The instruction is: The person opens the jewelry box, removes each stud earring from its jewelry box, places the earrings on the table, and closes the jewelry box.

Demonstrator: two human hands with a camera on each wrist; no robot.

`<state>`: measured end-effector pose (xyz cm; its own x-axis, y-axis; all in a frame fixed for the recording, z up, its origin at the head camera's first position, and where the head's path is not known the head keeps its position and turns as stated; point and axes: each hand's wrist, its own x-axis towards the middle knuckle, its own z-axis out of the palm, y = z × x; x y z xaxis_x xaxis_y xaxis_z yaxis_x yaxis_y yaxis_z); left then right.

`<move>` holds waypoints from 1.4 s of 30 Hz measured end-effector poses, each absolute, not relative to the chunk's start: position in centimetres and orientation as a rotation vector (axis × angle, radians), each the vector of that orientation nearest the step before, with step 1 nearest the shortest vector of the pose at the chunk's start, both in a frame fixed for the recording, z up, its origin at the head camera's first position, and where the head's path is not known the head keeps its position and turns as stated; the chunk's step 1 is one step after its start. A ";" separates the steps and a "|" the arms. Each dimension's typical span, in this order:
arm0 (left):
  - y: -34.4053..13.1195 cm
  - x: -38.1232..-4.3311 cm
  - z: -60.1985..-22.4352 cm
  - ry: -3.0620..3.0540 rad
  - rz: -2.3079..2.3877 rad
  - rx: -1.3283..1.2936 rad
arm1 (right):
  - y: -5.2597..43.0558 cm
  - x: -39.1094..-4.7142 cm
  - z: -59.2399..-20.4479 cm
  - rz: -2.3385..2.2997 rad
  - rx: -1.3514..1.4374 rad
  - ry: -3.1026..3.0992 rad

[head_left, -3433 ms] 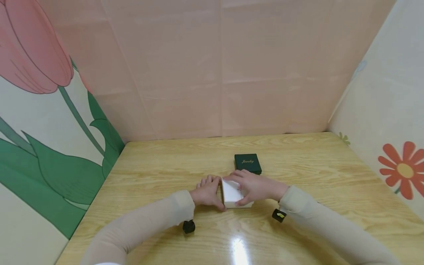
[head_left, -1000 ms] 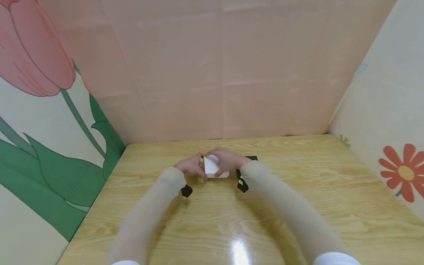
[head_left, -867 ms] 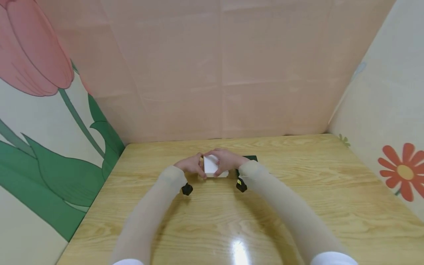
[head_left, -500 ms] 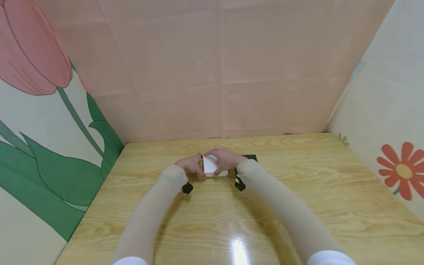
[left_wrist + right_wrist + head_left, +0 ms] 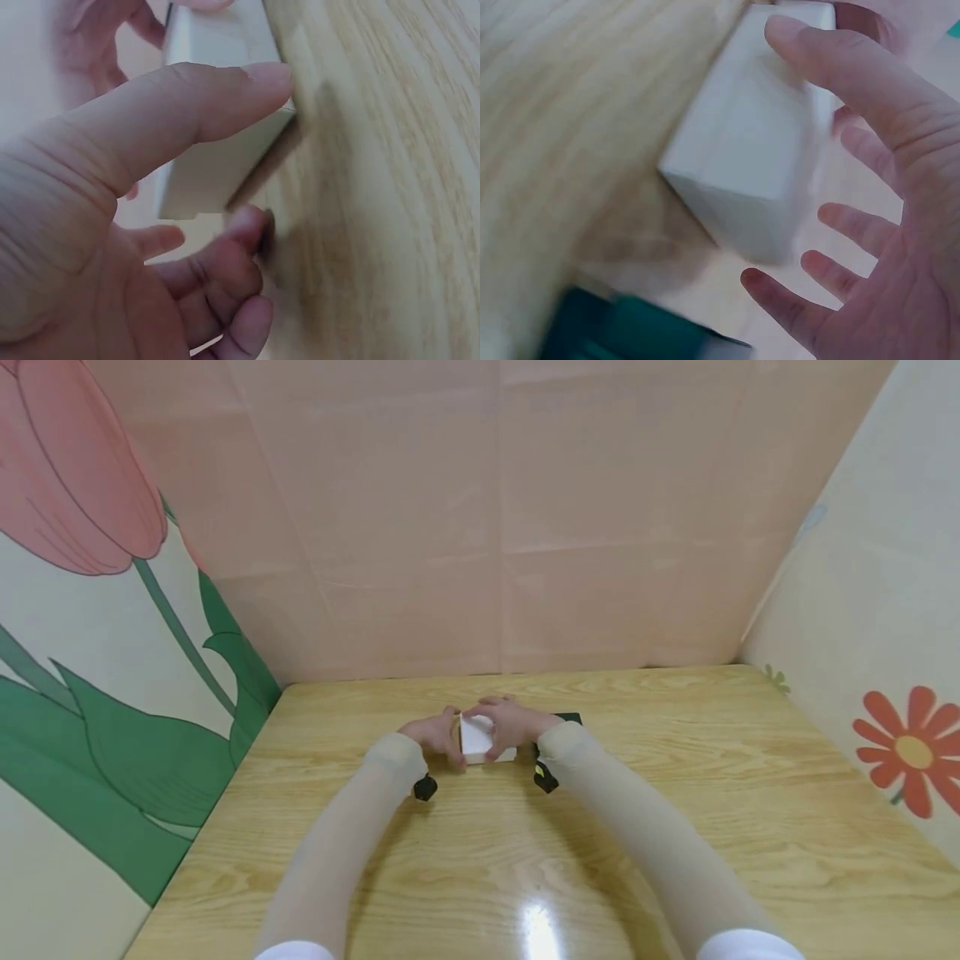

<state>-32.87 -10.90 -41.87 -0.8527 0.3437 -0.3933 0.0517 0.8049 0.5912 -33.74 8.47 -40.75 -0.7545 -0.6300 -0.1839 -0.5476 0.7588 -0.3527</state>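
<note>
A white box (image 5: 477,739) sits on the wooden table between my two hands. My left hand (image 5: 433,732) is at its left side. In the left wrist view its thumb overlaps the near corner of the white box (image 5: 210,169), while the loosely bent fingers (image 5: 217,277) stand apart from it. From the right, my right hand (image 5: 513,720) spans the box. Its thumb (image 5: 832,56) overlaps the long side of the white box (image 5: 739,120) in the right wrist view, and the other fingers are spread with their tips off the box.
A dark green box (image 5: 572,718) is partly hidden behind my right wrist; its corner (image 5: 630,330) shows blurred in the right wrist view. The wooden table (image 5: 480,852) extends toward me. A pink wall (image 5: 495,527) stands behind, with printed flower walls on both sides.
Both hands and the white box moved away from me and to the left over the past few seconds. In the last half second the box stays put and my left thumb shifts slightly toward me.
</note>
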 end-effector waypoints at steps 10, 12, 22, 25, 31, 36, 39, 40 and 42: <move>-8.9 -31.1 -38.1 2.690 0.652 0.429 | 13.3 -33.4 -37.3 -0.619 -1.043 2.670; -7.8 -30.8 -37.3 2.738 0.605 0.491 | 14.7 -33.5 -37.0 -0.650 -1.033 2.670; -1.1 -30.4 -38.7 2.906 0.251 0.736 | 20.3 -33.8 -38.5 -0.532 -0.833 2.626; 0.2 -30.6 -39.8 2.930 0.109 0.794 | 20.8 -33.8 -40.0 -0.477 -0.774 2.603; 2.5 -31.3 -41.5 2.956 -0.095 0.804 | 21.3 -33.6 -41.5 -0.470 -0.723 2.592; 3.7 -32.2 -42.5 2.944 -0.205 0.756 | 21.5 -33.5 -41.7 -0.439 -0.725 2.603; 4.1 -32.5 -42.8 2.938 -0.197 0.748 | 21.7 -33.5 -41.8 -0.456 -0.739 2.610; 4.1 -32.5 -42.8 2.936 -0.189 0.752 | 21.7 -33.4 -41.8 -0.466 -0.746 2.611; 4.1 -32.6 -42.7 2.938 -0.157 0.768 | 21.8 -33.3 -41.8 -0.490 -0.766 2.611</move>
